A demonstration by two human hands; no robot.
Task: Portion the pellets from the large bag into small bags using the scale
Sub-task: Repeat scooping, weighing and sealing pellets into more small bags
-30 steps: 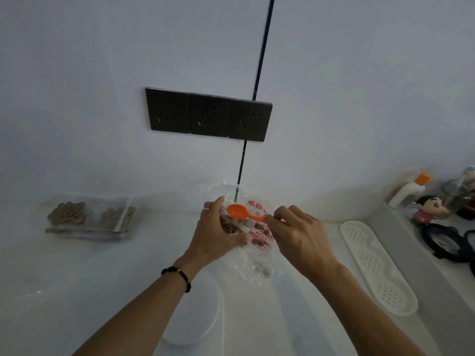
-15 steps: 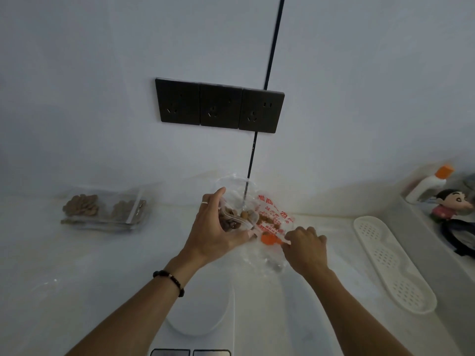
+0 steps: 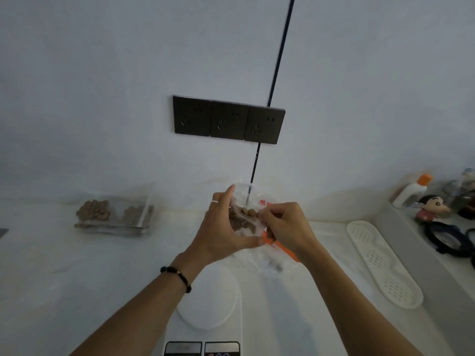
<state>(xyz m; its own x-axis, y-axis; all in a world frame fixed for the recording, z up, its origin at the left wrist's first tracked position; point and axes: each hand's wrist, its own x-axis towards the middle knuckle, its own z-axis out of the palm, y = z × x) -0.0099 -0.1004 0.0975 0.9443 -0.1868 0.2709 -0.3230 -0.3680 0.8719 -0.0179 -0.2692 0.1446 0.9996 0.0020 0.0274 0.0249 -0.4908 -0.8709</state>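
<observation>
We grip the small clear pellet-filled bag (image 3: pixel 241 219) in our left hand (image 3: pixel 221 232) just beyond the white scale (image 3: pixel 210 301), right hand (image 3: pixel 285 227) pinching its mouth, clutching an orange plastic spoon (image 3: pixel 280 246).

Dim white wall (image 3: pixel 102 73) with three dark sockets (image 3: pixel 228 120).

Home counter: wall sockets (image 3: pixel 228 120), figurine (image 3: pixel 431 208).

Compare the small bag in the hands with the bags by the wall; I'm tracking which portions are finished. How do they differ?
The small bag is held up between the left hand and right hand; the bags by the wall lie untouched on the counter. Both hold brown pellets in clear plastic.
</observation>
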